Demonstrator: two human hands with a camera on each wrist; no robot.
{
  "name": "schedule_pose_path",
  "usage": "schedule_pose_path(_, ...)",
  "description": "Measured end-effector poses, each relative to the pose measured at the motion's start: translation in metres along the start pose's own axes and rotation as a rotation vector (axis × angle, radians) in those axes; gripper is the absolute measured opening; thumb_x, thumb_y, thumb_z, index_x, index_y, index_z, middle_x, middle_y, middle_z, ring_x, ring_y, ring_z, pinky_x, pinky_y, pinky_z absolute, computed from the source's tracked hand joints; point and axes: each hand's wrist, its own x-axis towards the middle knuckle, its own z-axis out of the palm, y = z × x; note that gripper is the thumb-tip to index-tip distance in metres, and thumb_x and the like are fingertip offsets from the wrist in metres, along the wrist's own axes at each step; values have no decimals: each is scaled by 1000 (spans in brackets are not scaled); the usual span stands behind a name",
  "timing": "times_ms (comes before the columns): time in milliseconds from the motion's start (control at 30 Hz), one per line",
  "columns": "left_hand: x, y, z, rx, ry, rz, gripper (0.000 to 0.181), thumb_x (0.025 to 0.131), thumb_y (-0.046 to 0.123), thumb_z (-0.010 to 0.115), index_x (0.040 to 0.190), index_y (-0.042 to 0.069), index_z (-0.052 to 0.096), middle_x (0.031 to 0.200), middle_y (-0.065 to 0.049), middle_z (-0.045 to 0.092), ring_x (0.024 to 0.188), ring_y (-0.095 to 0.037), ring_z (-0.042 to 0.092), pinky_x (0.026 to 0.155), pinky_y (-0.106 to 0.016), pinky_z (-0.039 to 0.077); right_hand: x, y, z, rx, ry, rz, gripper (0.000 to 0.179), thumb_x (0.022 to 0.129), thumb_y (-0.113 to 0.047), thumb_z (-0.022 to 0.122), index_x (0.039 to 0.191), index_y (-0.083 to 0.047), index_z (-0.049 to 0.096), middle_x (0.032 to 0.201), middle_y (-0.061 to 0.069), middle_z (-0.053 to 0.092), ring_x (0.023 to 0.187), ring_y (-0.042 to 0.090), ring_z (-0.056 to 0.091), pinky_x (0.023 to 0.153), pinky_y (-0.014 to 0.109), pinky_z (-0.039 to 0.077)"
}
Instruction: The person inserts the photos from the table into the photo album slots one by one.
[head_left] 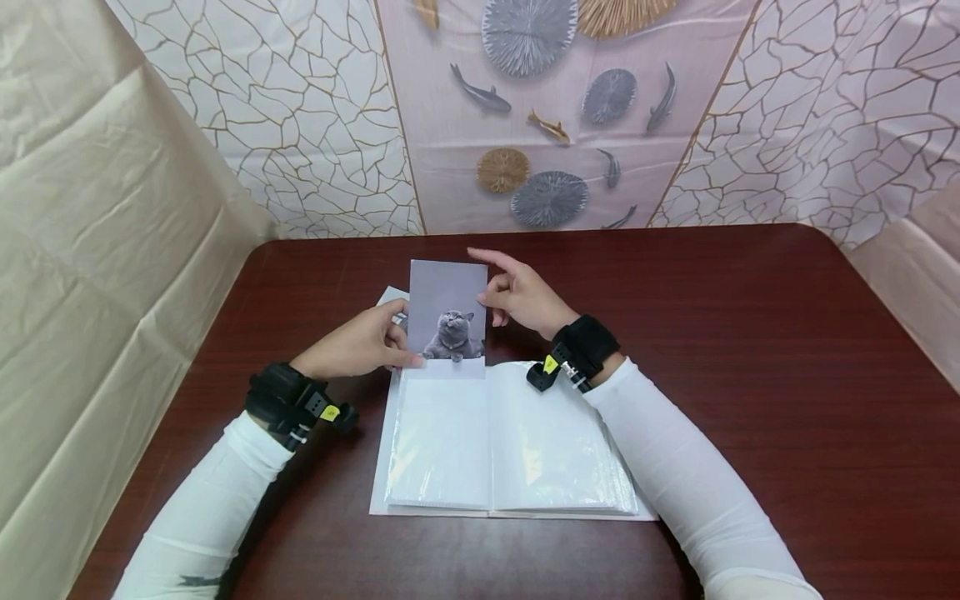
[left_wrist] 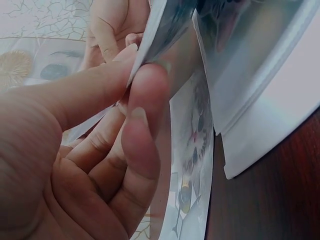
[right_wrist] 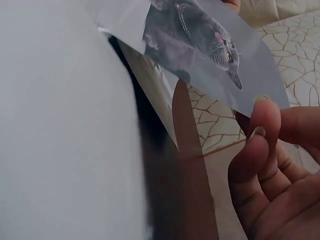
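Observation:
A photo print of a grey cat point(head_left: 447, 292) stands up at the top of the left page of an open photo album point(head_left: 564, 450). Its lower edge overlaps the mouth of that page's clear pocket point(head_left: 442, 446). My left hand point(head_left: 360, 340) pinches the print's left edge low down, close to the pocket; in the left wrist view, thumb and index finger meet on a thin sheet edge. My right hand point(head_left: 528, 298) pinches the right edge higher up, index finger stretched out past the top corner. The right wrist view shows fingertips point(right_wrist: 265, 112) at the print's border.
Behind my left hand, partly hidden, lies a further print point(head_left: 392, 295); the left wrist view shows a printed sheet point(left_wrist: 192, 150) beneath the fingers. The album rests on a dark red-brown table point(head_left: 750, 375). Patterned cloth point(head_left: 315, 108) hangs behind the far edge.

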Motion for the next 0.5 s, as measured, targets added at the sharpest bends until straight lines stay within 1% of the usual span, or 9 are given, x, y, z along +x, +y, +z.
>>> schedule_pose_path(100, 0, 0, 0, -12, -6, -2, 60, 86, 11, 81, 132, 5, 43, 69, -3, 61, 64, -20, 54, 60, -28, 47, -2, -1, -2, -25, -15, -22, 56, 100, -4, 62, 152, -18, 46, 76, 10, 58, 58, 25, 58, 60, 29, 54)
schedule_pose_path(200, 0, -1, 1, -45, -23, -10, 59, 87, 9, 80, 132, 5, 42, 70, -4, 63, 63, -25, 59, 59, -29, 48, -3, -2, -4, -41, -19, -21, 51, 100, -5, 62, 149, -13, 50, 75, 10, 58, 60, 27, 59, 60, 30, 54)
schedule_pose_path(267, 0, -2, 1, -70, -32, -16, 62, 87, 8, 80, 135, 6, 41, 71, -5, 65, 63, -30, 62, 60, -29, 49, -4, -3, -5, -46, -22, -14, 49, 100, -5, 62, 147, -13, 52, 74, 10, 58, 60, 28, 59, 60, 31, 54)
schedule_pose_path(333, 1, -2, 1, -81, -37, -18, 68, 86, 8, 80, 140, 5, 38, 72, -6, 66, 63, -33, 64, 61, -30, 51, -5, -3, -6, -51, -30, -4, 49, 99, -4, 62, 147, -13, 52, 73, 9, 57, 59, 28, 58, 61, 32, 55)
schedule_pose_path(433, 2, -3, 1, -75, -34, -23, 84, 86, 10, 81, 151, 4, 29, 72, -6, 67, 64, -32, 64, 63, -31, 52, -6, -3, -7, -56, -43, 12, 50, 99, -2, 63, 147, -15, 54, 71, 8, 55, 59, 29, 58, 61, 33, 55)
schedule_pose_path(500, 2, -3, 1, -68, -33, -26, 92, 86, 11, 82, 156, 4, 22, 72, -6, 67, 64, -31, 64, 64, -31, 52, -5, -2, -7, -65, -50, 20, 51, 98, -2, 63, 146, -16, 54, 71, 7, 55, 59, 29, 58, 61, 34, 55)
